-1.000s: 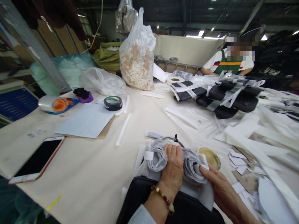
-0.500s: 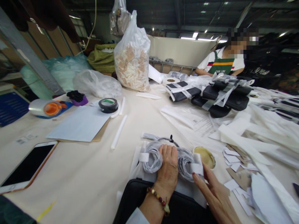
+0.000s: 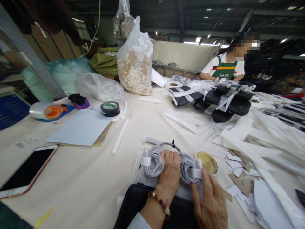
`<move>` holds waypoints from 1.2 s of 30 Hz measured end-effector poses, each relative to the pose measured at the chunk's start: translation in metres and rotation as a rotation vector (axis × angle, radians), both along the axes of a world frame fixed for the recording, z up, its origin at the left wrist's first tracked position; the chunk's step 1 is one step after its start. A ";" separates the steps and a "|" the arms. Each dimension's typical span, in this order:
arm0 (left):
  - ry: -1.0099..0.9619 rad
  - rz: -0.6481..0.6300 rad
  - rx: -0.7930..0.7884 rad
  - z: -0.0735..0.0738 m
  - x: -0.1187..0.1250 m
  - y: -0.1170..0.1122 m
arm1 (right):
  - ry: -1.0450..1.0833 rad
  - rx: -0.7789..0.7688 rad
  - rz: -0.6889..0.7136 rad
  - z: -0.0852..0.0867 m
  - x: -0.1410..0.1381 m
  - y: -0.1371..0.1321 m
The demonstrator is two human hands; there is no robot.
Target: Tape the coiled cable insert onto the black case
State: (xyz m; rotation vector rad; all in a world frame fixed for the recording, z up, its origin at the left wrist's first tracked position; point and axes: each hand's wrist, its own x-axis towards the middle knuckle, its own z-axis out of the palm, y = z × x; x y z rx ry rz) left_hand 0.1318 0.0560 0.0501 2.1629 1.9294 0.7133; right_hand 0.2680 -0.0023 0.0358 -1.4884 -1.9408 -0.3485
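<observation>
Grey rolls (image 3: 154,163), left hand (image 3: 169,171) palm-down between, right hand (image 3: 211,203) flat beside

We see left hand (image 3: 169,170) pressing down between two grey rolls (image 3: 153,164), right hand (image 3: 210,203) flat just beside them, black bag (image 3: 135,206) at our wrists. Phone (image 3: 26,170) and tape (image 3: 110,108) lie well left on table (image 3: 95,178).

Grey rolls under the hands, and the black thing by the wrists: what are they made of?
Grey rolls: probably soft cloth or webbing strap with a matte look. They wrinkle and coil, and the left one is bound by a white band that looks like paper. Black thing: maybe fake leather or smooth plastic, since its rounded edge has a faint sheen. The left hand lies between the rolls.
</observation>
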 end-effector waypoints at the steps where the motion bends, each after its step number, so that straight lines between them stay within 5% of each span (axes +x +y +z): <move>1: 0.013 -0.004 -0.016 0.000 0.000 0.000 | -0.105 0.084 0.004 0.001 -0.002 0.000; 6: 0.068 -0.019 -0.083 0.000 -0.003 0.003 | -0.357 0.246 0.212 0.007 -0.009 -0.004; 9: 0.106 -0.035 -0.115 -0.002 -0.005 0.007 | -0.404 0.236 0.320 -0.003 -0.014 -0.010; 15: 0.186 -0.071 -0.165 -0.001 -0.005 0.013 | -0.353 0.179 0.244 -0.026 -0.026 -0.016; 25: 0.234 -0.099 -0.215 0.018 -0.004 0.032 | -0.356 0.162 0.220 -0.026 -0.026 -0.016; 36: 0.191 -0.070 -0.302 0.014 -0.003 0.036 | -0.377 0.210 0.245 -0.034 -0.023 -0.014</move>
